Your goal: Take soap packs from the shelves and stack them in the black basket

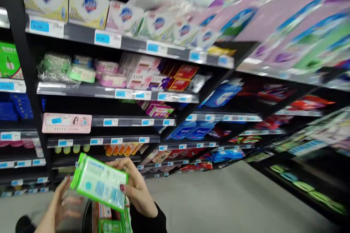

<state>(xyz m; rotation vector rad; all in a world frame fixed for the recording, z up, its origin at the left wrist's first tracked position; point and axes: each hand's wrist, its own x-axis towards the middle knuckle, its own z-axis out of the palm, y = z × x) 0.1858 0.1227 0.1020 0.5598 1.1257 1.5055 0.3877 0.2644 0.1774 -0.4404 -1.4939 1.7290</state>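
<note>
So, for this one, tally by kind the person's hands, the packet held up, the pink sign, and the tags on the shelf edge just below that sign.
Left hand and right hand: 2
Green-and-white packet, held in the right hand: 1
Pink sign: 1
Blue-and-white tags on the shelf edge below it: 4
Total: 8

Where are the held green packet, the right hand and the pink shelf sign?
Held green packet point(101, 182), head view: middle of its printed face.
Right hand point(137, 185), head view: middle of the hand.
Pink shelf sign point(68, 128), head view: its lower part.
</note>
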